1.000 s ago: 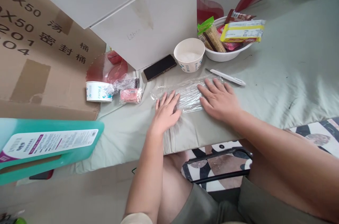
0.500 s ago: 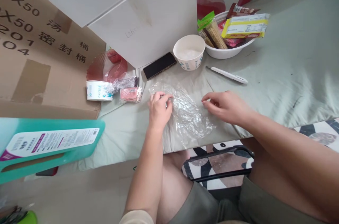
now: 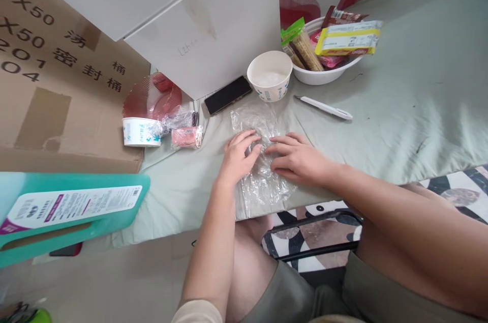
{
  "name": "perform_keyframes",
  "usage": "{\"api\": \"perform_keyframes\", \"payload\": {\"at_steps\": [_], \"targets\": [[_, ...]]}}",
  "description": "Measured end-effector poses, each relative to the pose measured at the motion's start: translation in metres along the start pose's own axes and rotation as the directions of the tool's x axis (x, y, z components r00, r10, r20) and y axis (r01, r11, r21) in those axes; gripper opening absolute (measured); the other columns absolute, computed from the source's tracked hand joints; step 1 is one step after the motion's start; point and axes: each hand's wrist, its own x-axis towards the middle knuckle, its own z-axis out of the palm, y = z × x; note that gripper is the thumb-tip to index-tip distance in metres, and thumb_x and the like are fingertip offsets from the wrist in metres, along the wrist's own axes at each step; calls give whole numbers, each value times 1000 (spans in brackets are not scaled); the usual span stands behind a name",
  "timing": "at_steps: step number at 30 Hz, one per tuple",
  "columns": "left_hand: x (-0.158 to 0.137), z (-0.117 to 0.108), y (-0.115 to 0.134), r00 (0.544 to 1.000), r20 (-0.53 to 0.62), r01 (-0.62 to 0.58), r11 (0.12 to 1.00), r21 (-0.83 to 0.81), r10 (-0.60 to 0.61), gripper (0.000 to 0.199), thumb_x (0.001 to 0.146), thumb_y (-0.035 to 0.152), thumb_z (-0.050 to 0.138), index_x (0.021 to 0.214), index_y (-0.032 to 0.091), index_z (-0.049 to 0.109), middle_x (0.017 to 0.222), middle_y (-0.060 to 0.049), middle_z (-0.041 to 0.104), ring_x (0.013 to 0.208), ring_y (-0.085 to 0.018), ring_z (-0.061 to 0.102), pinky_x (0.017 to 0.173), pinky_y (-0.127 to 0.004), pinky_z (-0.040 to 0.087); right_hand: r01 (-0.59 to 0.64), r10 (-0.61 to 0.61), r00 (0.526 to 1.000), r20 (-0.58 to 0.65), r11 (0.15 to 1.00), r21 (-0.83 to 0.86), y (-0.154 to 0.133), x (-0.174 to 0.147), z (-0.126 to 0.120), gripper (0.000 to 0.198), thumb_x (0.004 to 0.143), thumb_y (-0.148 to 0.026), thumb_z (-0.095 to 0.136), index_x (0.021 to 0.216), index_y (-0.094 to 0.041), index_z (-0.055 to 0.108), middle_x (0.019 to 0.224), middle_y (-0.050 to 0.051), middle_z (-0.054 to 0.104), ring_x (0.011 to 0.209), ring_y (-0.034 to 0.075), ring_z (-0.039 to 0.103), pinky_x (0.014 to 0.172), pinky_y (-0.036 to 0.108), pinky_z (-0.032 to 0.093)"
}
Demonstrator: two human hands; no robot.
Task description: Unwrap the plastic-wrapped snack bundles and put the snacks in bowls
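A crumpled clear plastic film (image 3: 263, 188) lies on the pale green cloth in front of me. On its left side rests my left hand (image 3: 241, 154), fingers apart and curved over the film. My right hand (image 3: 295, 159) lies on the film's right side with its fingers spread toward the left hand. Neither hand is closed around anything I can see. Beyond the film stands a paper bowl (image 3: 269, 81) with something whitish inside. A black phone (image 3: 227, 95) lies to its left, and a white utility knife (image 3: 324, 107) to its right.
A white basin (image 3: 320, 76) of packaged snacks stands at the back. On the left are a paper cup (image 3: 142, 132), a pink wrapped packet (image 3: 186, 137), a cardboard box (image 3: 87, 124) and a green carton (image 3: 114, 221). White boxes (image 3: 229, 23) rise behind the phone.
My right hand has moved left onto the film, and its fingers have spread. The left hand has shifted slightly right. The film's right edge has been drawn in, making it narrower.
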Motion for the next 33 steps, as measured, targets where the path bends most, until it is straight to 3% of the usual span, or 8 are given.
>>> {"api": "perform_keyframes", "payload": {"at_steps": [6,9,11,14,18,24,29,33], "targets": [[-4,-11,-11,996,-92,-37,951,-308,9,49,97,55,40,109,21,73,138,-10,67,145,-28,47,123,-50,33,-137,197,971,-136,924,357,-5,6,-10,18,95,-26,49,92,-21,66,94,6,75,97,23,69,103,47,43],[-10,-18,-12,998,-42,-69,854,-515,55,74,90,78,30,113,22,73,138,-11,67,144,-31,49,122,-50,36,-251,457,872,-175,724,642,-6,7,-15,14,92,-31,49,89,-21,59,84,5,72,79,20,67,80,37,52],[-13,-18,-6,990,64,-62,785,-616,128,85,77,89,41,121,23,71,141,-12,65,144,-33,49,120,-48,38,-275,602,784,-152,556,785,-6,9,-15,16,93,-36,50,90,-22,56,79,4,69,76,19,67,75,35,54],[-13,-11,7,988,125,2,782,-623,96,75,71,74,70,126,23,69,140,-12,65,137,-32,55,117,-45,41,-304,704,706,-81,404,863,-4,11,-14,20,91,-38,50,104,-23,54,88,5,71,81,21,71,81,39,57],[-7,-2,21,991,20,115,767,-631,-133,37,82,50,70,103,20,74,114,-10,76,108,-25,71,98,-38,54,-271,624,771,-123,496,825,-3,7,-13,51,88,-35,48,137,-24,39,122,12,68,98,25,72,87,44,58],[-4,-2,24,978,-90,57,652,-756,-190,26,79,44,73,89,20,70,91,-5,78,88,-18,73,77,-29,57,-180,457,865,-207,669,721,-5,2,-8,86,75,-50,74,147,-21,36,131,17,64,108,28,68,97,48,54],[-5,-2,17,934,-86,144,588,-796,-346,13,74,31,67,78,21,60,64,1,71,63,-16,71,61,-26,54,-273,637,730,-247,603,750,-7,7,-6,29,89,-47,61,101,-21,63,86,7,72,82,22,71,81,41,58],[-7,-3,13,929,-94,131,557,-820,-357,20,71,35,67,80,21,57,64,1,71,61,-16,71,57,-25,52,-301,693,701,-169,502,811,-8,10,-11,24,89,-46,60,91,-22,61,69,2,68,64,18,68,66,35,57]]}}
